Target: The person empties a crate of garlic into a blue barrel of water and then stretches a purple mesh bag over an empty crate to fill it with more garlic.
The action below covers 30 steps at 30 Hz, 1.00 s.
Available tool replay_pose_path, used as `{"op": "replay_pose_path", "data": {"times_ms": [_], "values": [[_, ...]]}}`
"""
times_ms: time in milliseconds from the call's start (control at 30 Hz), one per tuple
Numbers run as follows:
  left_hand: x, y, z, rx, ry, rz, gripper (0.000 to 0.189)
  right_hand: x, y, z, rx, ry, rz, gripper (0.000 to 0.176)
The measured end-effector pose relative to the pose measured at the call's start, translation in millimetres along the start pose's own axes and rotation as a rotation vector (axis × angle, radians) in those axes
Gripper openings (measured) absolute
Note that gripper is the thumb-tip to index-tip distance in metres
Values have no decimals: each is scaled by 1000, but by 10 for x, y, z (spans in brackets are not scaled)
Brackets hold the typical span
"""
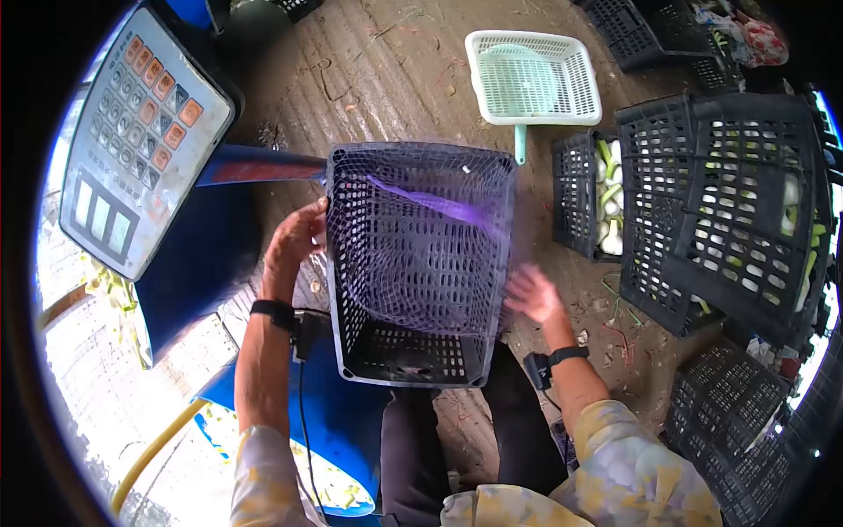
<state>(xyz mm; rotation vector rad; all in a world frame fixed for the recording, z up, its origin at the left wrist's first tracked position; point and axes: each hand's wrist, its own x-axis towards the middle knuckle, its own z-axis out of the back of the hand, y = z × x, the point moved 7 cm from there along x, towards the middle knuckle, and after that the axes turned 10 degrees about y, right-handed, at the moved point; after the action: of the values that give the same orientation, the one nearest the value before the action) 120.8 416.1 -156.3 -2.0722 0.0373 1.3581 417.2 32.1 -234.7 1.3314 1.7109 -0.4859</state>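
Produce sorting and weighing yard. Indicators: a keypad weighing scale (140, 132) left of the central crate (420, 263), stacked black crates (720, 202) holding white-green vegetables (608, 211) to its right, rough bare floor (386, 79) with plant scraps beyond it.

We see a matt black perforated plastic crate (420, 263) lined with fine purple mesh netting (430, 211), a pale green plastic basket (533, 77), and rough, dusty floor (386, 79).

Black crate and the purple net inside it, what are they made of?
The black crate looks like hard moulded plastic, matt, with stiff walls pierced by even rows of slots. The purple net looks like thin, soft synthetic mesh, maybe nylon or plastic string; it sags loosely inside.
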Motion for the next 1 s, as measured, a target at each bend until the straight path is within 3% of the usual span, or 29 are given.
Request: {"op": "replay_pose_path", "data": {"times_ms": [33,100,133,167,200,233,333,400,433,500,533,567,633,667,700,767,800,933,1000], "values": [[139,-42,173,-22,-4,-29,40,23,146,109,185,-135,116,68],[393,-173,134,-206,187,-8,48,171,533,117,-33,-176,124,91],[418,-204,10,-210,187,2,48,329,796,82,-210,-233,146,89],[376,-474,-214,-89,181,-288,42,486,1082,10,-388,-288,166,87],[329,-690,-359,35,171,-577,38,574,1344,-252,-386,-209,218,85],[649,-633,-219,-34,162,-510,32,643,1570,-570,-379,-127,272,84],[1167,-485,80,-194,139,-404,24,921,1800,-966,-234,24,94,70],[1579,-371,622,186,59,-508,19,887,1973,-1117,-579,101,-29,51],[1642,-353,717,312,29,-539,18,715,2044,-1284,-528,147,31,28],[1301,-413,499,561,56,-595,14,869,2039,-1121,-376,276,-236,22],[873,-643,156,950,-229,-867,13,867,2012,-1147,-373,277,-237,22],[720,-758,-103,952,-229,-865,13,858,2028,-1203,-380,224,-157,21],[702,-703,-125,-55,-141,-604,15,863,2078,-1271,-384,172,-79,21],[898,-675,45,-213,-215,-569,13,907,2232,-1362,-308,230,89,20],[988,-592,164,-211,-216,-567,13,925,2399,-1444,-231,287,257,20],[664,-663,-10,43,-517,-519,10,945,2674,-1549,-116,350,435,21],[712,-608,40,-210,-644,-452,7,955,2792,-1566,-155,282,497,21],[698,-549,244,-296,-773,-434,10,1063,2856,-1492,-177,92,537,18],[675,-525,245,-248,-709,-456,14,1093,2730,-1330,-217,21,493,16]]}}
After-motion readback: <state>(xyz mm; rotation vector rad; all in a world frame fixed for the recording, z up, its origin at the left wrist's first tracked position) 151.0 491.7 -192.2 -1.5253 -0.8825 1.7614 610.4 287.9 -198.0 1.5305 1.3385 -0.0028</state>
